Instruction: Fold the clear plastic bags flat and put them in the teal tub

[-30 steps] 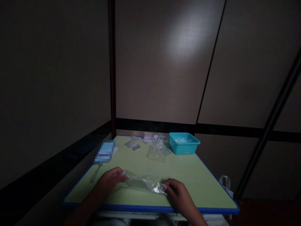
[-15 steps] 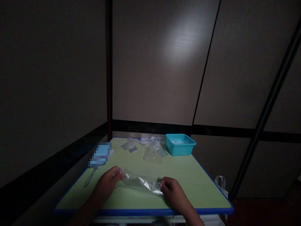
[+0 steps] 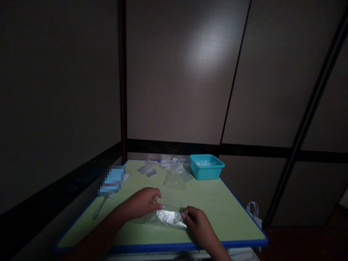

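Note:
A clear plastic bag (image 3: 171, 218) lies low over the near part of the table, crinkled and shining. My right hand (image 3: 198, 223) pinches its right end between thumb and fingers. Above the bag's left part is my left hand (image 3: 145, 202), thumb and forefinger apart, with the thumb tip at the film's upper edge. Whether that thumb presses on the film is hard to see. Farther back, several clear bags (image 3: 175, 180) lie loosely spread and overlapping.
A turquoise basket (image 3: 207, 173) with something clear inside stands at the back right of the green, blue-edged table (image 3: 217, 206). At the left edge lies a blurred-out blue item (image 3: 112, 180) with a strap. A white bag (image 3: 253, 210) hangs beyond the right edge.
My left hand has left the bag's left end and moved right along it, its fingers parting. My right hand keeps its pinch in nearly the same place.

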`<state>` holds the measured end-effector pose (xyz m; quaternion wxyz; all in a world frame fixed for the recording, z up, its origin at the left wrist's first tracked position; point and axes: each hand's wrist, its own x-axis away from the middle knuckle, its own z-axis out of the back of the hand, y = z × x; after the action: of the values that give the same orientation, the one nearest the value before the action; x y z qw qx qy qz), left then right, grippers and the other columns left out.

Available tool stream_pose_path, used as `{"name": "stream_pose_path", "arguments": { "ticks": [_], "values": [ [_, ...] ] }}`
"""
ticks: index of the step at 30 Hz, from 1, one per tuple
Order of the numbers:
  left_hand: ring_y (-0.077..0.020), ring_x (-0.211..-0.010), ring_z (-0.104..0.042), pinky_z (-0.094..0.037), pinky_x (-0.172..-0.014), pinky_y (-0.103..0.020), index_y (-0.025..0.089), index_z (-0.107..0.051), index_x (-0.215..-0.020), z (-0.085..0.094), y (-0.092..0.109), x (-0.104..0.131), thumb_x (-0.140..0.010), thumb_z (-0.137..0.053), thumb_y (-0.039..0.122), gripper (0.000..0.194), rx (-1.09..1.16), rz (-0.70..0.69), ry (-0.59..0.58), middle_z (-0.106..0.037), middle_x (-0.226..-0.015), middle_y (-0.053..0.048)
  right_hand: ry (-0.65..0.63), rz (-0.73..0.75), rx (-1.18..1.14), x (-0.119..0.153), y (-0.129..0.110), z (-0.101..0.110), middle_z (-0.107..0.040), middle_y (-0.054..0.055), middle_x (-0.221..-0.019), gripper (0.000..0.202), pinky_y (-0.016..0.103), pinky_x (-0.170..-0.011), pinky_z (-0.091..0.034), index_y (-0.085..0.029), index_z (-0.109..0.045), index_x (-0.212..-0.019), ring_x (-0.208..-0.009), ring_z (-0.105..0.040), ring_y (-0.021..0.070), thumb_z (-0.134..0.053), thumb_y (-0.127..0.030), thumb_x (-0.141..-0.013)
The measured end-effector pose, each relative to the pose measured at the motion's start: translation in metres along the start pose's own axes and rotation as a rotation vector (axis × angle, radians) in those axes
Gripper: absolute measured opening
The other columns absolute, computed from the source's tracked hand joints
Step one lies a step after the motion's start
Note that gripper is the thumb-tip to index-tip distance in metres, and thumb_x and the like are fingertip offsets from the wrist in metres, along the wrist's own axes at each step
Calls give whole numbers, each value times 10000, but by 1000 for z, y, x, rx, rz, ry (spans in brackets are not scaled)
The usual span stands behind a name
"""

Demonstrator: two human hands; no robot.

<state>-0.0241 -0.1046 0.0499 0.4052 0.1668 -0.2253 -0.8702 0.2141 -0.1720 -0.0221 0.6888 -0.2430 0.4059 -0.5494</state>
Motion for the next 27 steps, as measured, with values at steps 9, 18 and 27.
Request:
{"name": "stream_pose_path", "arguments": {
  "ticks": [9,18,27],
  "values": [
    [-146,-669,-534,-376,-568,-211,186,-613,-736,-7,-21,-13,-598,-652,365,230,114,40,-242,-589,-691,34,20,9,-10,1,4,-2,-564,-1,-642,184,216,-569,-321,-173,-543,-661,-649,-506,147,-463,-274,-794],
    [-118,-586,-497,-335,-503,-190,176,-623,-795,-8,-27,-5,-612,-612,342,247,215,64,-270,-554,-628,47,16,5,15,2,-2,0,-571,-2,-632,208,223,-572,-324,-171,-562,-661,-637,-502,144,-465,-291,-801],
    [-127,-618,-510,-357,-563,-202,168,-612,-653,2,-19,2,-631,-545,261,117,216,20,-236,-558,-602,45,16,16,-2,3,-2,0,-585,9,-649,221,225,-583,-339,-168,-567,-665,-659,-513,156,-472,-312,-803]
  ]
}}
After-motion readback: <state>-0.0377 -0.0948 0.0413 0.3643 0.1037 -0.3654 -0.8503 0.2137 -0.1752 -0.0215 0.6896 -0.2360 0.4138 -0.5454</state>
